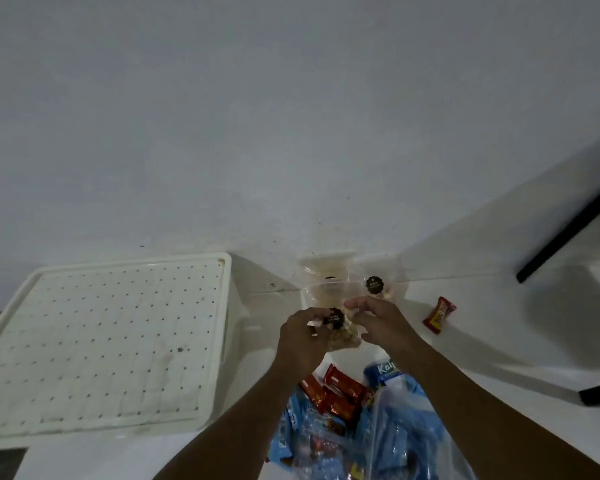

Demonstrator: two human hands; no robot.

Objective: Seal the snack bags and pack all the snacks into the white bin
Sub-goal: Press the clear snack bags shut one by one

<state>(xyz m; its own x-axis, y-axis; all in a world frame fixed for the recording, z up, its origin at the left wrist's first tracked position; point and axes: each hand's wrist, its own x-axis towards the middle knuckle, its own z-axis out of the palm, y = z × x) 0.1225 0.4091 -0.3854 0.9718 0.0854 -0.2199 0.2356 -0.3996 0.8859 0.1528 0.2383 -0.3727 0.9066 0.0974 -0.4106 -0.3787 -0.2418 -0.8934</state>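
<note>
My left hand point(303, 336) and my right hand point(381, 322) both pinch the top of a clear snack bag point(342, 337) with a black round label, held just above the table. Behind it stand two more clear snack bags point(374, 285) with the same label, against the wall. The white bin point(101, 341) with a dotted bottom sits to the left, with nothing in it. Red wrapped snacks point(340, 393) and blue packets point(383, 370) lie in a pile under my forearms, partly inside a clear plastic bag point(406, 434).
A single red snack wrapper point(439, 315) lies on the white table point(499, 341) to the right. A black furniture leg point(568, 233) slants at the far right. The white wall rises right behind the bags.
</note>
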